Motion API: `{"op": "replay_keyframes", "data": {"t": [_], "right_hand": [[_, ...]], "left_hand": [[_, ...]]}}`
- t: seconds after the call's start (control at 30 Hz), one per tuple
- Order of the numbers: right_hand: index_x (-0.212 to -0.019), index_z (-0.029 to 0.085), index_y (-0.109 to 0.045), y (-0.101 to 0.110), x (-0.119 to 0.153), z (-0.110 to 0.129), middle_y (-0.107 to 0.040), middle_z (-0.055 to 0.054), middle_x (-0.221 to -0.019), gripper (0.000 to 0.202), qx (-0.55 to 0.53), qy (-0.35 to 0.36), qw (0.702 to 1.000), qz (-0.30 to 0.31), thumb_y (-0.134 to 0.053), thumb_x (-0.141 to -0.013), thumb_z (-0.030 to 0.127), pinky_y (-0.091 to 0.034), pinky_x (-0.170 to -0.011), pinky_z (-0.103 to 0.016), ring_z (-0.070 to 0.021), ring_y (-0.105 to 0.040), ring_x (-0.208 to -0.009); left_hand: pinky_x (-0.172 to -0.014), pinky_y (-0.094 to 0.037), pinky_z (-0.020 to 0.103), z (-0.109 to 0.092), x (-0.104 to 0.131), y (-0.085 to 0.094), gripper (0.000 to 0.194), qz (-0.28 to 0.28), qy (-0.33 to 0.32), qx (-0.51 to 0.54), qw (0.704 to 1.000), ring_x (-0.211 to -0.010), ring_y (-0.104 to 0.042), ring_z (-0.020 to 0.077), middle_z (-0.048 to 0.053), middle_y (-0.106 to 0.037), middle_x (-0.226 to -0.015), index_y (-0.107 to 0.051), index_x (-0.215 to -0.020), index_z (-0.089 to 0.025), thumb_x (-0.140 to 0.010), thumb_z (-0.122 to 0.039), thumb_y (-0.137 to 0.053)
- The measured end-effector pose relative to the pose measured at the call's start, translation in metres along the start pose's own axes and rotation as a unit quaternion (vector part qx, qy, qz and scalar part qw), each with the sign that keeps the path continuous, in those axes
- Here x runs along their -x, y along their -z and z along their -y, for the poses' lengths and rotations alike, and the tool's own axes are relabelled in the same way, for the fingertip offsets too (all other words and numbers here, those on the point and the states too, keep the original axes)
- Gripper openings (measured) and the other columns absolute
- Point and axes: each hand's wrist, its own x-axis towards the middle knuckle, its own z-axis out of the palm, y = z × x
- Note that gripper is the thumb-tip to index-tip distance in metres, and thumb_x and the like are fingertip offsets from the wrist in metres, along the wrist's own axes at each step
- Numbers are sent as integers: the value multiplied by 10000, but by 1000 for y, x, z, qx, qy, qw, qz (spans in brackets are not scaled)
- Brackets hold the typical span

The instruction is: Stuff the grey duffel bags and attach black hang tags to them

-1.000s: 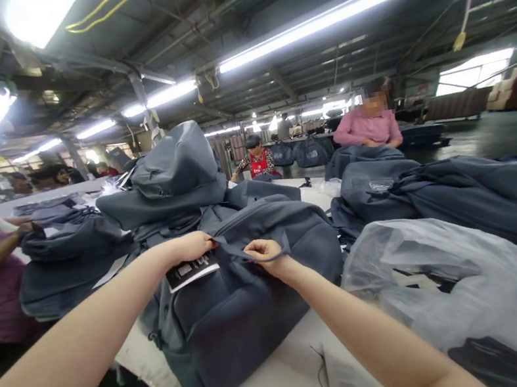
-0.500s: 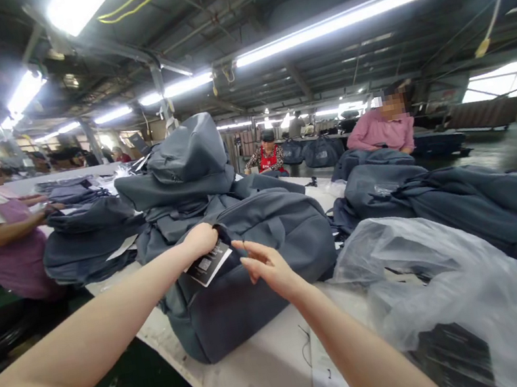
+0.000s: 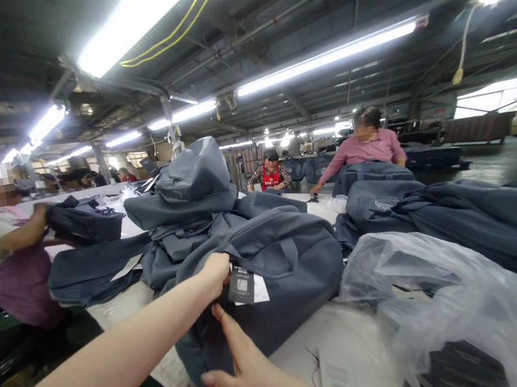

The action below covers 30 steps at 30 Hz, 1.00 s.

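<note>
A dark grey-blue bag (image 3: 302, 299) lies on the table in front of me, with a zip and a carry loop on its upper side. My left hand (image 3: 217, 273) is closed on the bag's upper edge; the exact part under its fingers is hidden. Beside those fingers hang a black printed hang tag (image 3: 241, 286) with a square code and a white tag (image 3: 260, 288). My right hand (image 3: 252, 371) is below, at the bag's near side, thumb and fingers apart and holding nothing visible.
More grey-blue bags (image 3: 199, 170) are piled behind. Clear plastic bags (image 3: 432, 269) holding dark items lie at right, near more bags (image 3: 483, 220). A co-worker in a purple apron (image 3: 17, 283) handles a bag at left; others in red (image 3: 273, 176) and pink (image 3: 366, 151) are across the table.
My right hand has moved down and left, away from the tags, and opened. The tags have swung right and a white one now shows. My left hand keeps its hold.
</note>
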Motion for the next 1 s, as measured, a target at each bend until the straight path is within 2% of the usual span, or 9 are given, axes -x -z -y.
{"op": "replay_keyframes", "data": {"t": [0.17,0.27,0.33,0.47,0.53,0.6,0.73,0.8,1.0], "right_hand": [[-1469,244,-356,4,-6,6,-438,-87,-1459,765,-22,5,999,-44,-644,-760,232,-258,-1146,-473,-301,-360,-1369],[-1518,188,-238,0,10,27,-271,-111,-1551,934,90,-18,994,-57,-700,-709,254,-179,-1176,-494,-344,-227,-1424],[-1515,193,-255,-2,26,39,-217,-87,-1573,964,129,-8,990,-48,-733,-680,261,-197,-1179,-473,-346,-205,-1433],[-1190,318,-634,16,40,48,-638,-39,-1226,388,175,49,981,-61,-637,-804,288,-446,-993,-399,-266,-574,-1136],[-985,272,-670,34,34,41,-685,-69,-1014,175,208,28,967,-145,-575,-852,334,-498,-845,-389,-256,-625,-967],[-948,217,-636,52,22,25,-674,-102,-958,217,212,-30,951,-222,-597,-830,395,-503,-784,-392,-264,-632,-899],[-1142,168,-495,68,-2,-14,-692,-108,-884,575,-20,-193,959,-208,-616,-757,578,-523,-583,-333,-234,-679,-721],[-1159,174,-457,65,-11,-27,-694,-89,-836,663,-168,-237,937,-195,-603,-727,655,-481,-476,-255,-211,-687,-662],[-948,136,-560,65,-22,-43,-612,15,-627,638,-267,-174,909,-268,-810,-537,555,-354,-380,-153,-73,-533,-433]], "left_hand": [[-768,-543,322,3,35,6,349,37,-48,49,997,-889,-669,225,56,-719,-950,-658,-1039,-179,-914,-405,-424],[-898,-511,311,5,42,14,370,67,-62,79,993,-1042,-637,216,35,-701,-1096,-629,-1140,-233,-911,-418,-405],[-777,-561,350,7,40,18,437,100,-36,97,990,-849,-692,229,53,-727,-907,-573,-1216,-229,-917,-469,-364],[-527,-555,324,13,33,22,496,139,13,135,981,-510,-648,207,2,-630,-577,-482,-1270,-216,-923,-522,-301],[-520,-548,288,14,31,22,467,141,11,151,978,-518,-648,186,-5,-625,-593,-498,-1229,-220,-922,-522,-318],[-513,-542,271,15,31,21,442,142,3,159,977,-528,-648,179,-4,-626,-607,-512,-1191,-216,-923,-512,-322],[-522,-544,278,15,35,13,426,137,-16,145,980,-553,-656,187,2,-630,-602,-536,-1113,-203,-930,-497,-288],[-548,-553,286,16,37,8,432,126,-33,124,984,-585,-664,188,11,-643,-633,-546,-1071,-198,-934,-488,-256],[-774,-540,334,13,37,21,353,50,-152,-22,987,-793,-661,211,61,-679,-820,-619,-886,-202,-917,-378,-315]]}}
